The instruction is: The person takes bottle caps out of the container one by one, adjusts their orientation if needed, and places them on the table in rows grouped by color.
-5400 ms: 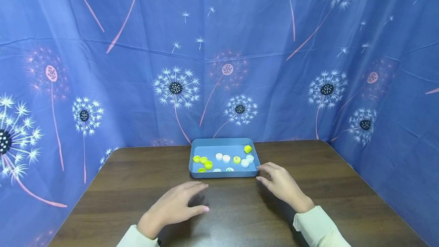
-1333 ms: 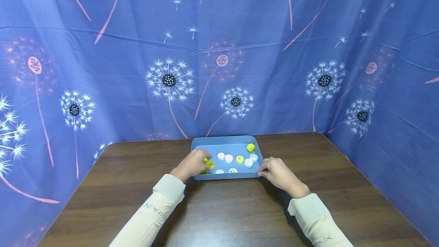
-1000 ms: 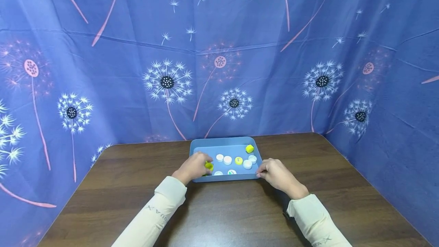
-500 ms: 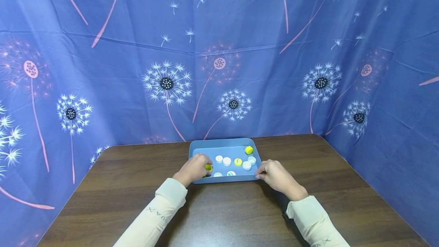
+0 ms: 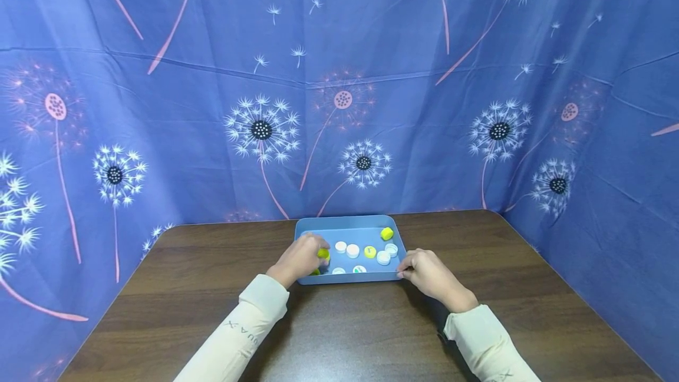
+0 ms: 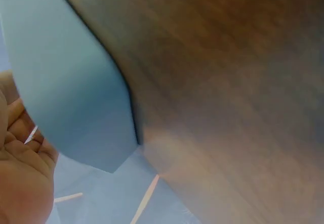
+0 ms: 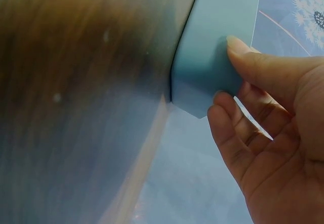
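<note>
Here, blue tray (image 5: 350, 278), hands (image 5: 302, 256) (image 5: 431, 275) at opposite ends

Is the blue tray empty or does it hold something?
It holds something: the head view shows white caps and a yellow cap lying inside the blue tray.

Two hands show low in the frame, the left hand (image 5: 300, 259) left of centre and the right hand (image 5: 436, 277) right of centre, with two pale sleeves (image 5: 263, 306). One blue tray (image 5: 347, 277) sits at lower centre on one desk (image 5: 361, 329). Six white or whitish caps (image 5: 352, 250), one flat yellow cap (image 5: 369, 252) and one chunky yellow piece (image 5: 386, 233) count clearly; toward the tray's left, at least two other yellow caps (image 5: 323, 253), perhaps more, are partly hidden.
</note>
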Tool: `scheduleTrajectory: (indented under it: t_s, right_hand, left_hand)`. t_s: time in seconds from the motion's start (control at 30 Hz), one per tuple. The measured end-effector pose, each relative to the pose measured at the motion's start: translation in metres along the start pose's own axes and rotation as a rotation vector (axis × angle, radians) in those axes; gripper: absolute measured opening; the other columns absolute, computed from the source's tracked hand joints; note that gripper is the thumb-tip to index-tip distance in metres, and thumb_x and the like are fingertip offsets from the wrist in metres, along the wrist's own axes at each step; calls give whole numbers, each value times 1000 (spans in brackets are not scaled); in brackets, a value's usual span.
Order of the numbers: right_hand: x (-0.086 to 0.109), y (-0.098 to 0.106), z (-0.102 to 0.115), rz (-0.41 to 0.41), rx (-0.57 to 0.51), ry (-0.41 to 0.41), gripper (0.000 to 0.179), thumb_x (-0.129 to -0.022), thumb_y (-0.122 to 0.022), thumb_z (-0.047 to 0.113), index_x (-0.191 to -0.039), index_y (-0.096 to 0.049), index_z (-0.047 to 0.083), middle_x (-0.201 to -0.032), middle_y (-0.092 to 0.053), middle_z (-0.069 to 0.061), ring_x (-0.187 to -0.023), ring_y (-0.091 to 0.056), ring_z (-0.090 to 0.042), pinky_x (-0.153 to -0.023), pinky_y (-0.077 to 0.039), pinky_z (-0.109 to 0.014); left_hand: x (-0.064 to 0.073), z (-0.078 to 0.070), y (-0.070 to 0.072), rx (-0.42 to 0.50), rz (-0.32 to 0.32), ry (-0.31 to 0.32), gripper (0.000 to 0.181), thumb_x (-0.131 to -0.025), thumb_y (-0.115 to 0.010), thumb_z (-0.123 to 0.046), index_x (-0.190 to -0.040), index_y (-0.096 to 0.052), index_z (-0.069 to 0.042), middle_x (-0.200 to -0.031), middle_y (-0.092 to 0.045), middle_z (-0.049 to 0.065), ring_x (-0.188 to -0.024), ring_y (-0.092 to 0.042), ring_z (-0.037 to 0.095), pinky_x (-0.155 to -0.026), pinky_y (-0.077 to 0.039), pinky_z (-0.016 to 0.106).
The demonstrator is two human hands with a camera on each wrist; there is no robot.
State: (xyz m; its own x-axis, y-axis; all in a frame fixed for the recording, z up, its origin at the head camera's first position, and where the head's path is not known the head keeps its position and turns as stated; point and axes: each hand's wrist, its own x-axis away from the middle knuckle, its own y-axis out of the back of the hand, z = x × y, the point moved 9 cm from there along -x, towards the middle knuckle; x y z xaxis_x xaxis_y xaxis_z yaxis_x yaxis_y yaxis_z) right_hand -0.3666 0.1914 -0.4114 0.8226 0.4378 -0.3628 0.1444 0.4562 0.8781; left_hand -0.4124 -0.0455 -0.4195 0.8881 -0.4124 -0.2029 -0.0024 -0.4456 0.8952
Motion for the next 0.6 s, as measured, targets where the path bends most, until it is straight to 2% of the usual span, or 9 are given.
scheduleTrajectory:
  t_s: [0.1, 0.23, 0.4, 0.6]
  right_hand:
    - [0, 1, 0, -1, -1, 1, 7, -80, -80, 3, -79, -79, 10, -79, -69, 11, -81, -61, -11, -73, -55, -32]
    - [0, 1, 1, -5, -8, 13, 8, -80, -80, 3, -79, -79, 10, -79, -69, 11, -80, -61, -11, -73, -55, -31]
    - [0, 0, 0, -3, -6, 2, 8, -80, -80, 2, -80, -79, 10, -80, -69, 12, -82, -62, -11, -75, -55, -33]
    - [0, -1, 0, -4, 7, -5, 7, -80, -80, 3, -80, -79, 10, -80, -70, 11, -83, -62, -12, -76, -55, -35]
  left_hand:
    - [-1, -3, 4, -19, -15, -29, 30, -85, -79, -14, -113, -74, -6, -115, -71, 6, -115, -59, 26, -101, -49, 42]
    - [0, -4, 8, -40, -28, -58, 33, -84, -80, -17, -114, -73, -5, -116, -71, 7, -117, -60, 28, -103, -47, 42]
    - [3, -8, 18, -22, -42, -97, 35, -84, -80, -17, -115, -72, -3, -114, -70, 7, -111, -62, 26, -97, -51, 41]
    - [11, -13, 31, 1, -59, -128, 34, -85, -79, -15, -117, -73, -4, -106, -66, 3, -97, -62, 17, -85, -55, 34]
